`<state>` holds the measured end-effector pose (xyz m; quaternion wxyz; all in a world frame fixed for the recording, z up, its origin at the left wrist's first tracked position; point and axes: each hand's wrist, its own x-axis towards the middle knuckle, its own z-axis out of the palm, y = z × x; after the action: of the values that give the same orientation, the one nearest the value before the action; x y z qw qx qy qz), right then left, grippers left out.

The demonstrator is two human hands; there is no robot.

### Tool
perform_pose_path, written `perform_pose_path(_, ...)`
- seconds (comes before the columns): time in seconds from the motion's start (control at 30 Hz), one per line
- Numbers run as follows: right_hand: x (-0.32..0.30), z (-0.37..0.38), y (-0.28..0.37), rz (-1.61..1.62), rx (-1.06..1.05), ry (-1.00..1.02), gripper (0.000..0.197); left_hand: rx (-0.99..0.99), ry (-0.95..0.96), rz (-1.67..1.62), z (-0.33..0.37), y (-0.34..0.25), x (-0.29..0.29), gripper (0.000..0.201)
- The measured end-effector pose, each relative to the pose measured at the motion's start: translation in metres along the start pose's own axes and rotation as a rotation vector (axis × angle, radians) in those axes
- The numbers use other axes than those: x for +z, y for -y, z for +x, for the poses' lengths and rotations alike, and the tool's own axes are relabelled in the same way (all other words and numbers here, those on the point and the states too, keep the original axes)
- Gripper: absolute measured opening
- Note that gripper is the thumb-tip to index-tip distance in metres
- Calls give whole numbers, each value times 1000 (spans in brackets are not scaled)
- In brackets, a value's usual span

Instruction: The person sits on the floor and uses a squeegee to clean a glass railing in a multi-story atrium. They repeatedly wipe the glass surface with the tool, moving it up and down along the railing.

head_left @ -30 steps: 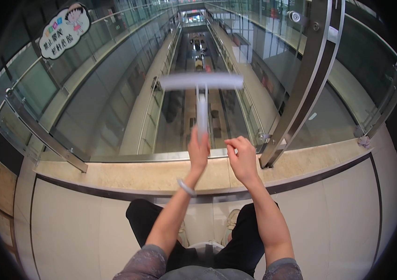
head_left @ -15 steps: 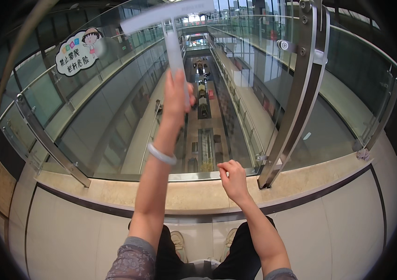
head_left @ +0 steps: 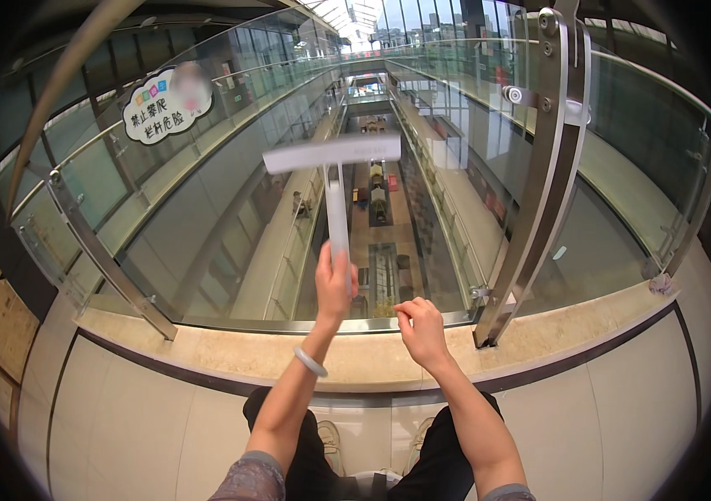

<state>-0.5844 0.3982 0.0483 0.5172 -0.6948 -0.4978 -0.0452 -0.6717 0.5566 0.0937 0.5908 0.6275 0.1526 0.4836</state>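
Observation:
My left hand grips the handle of a white squeegee, its fingers wrapped round the lower end. The squeegee's wide head is up and crosswise, in front of the glass panel; I cannot tell whether its edge touches the glass. A pale bangle circles my left wrist. Lower and to the right, my right hand is curled into a loose fist above the stone ledge, close to the panel's bottom edge. Nothing shows in its fingers.
A metal post stands right of my hands. A cloud-shaped sign is on the glass at left. Beyond the panel lies a deep atrium with lower floors. A crumpled cloth rests on the ledge at far right. My shoes are below on tiles.
My left hand has brought the squeegee down from high on the panel, its head now lower and slightly right. My right hand stays curled in nearly the same place. The view has tilted slightly.

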Motion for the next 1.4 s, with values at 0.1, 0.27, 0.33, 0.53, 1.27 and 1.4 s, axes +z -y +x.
perform_pose_path(0.1,2,0,-2,-15,-21,-6,11,101,14,-8,49,-68,12,33)
perform_pose_path(0.27,6,0,4,-1,-12,40,12,177,17,3,109,-168,21,30)
perform_pose_path(0.33,5,0,5,5,-19,36,12,214,9,19,116,-173,20,30)
perform_pose_path(0.53,17,-2,-20,-9,-50,-23,20,-5,-95,21,35,2,-7,25)
perform_pose_path(1.27,30,-2,-10,-43,-51,78,12,392,-52,171,74,-25,-69,58)
perform_pose_path(1.4,22,-6,-2,11,-20,50,10,58,-122,115,-3,11,-52,53)
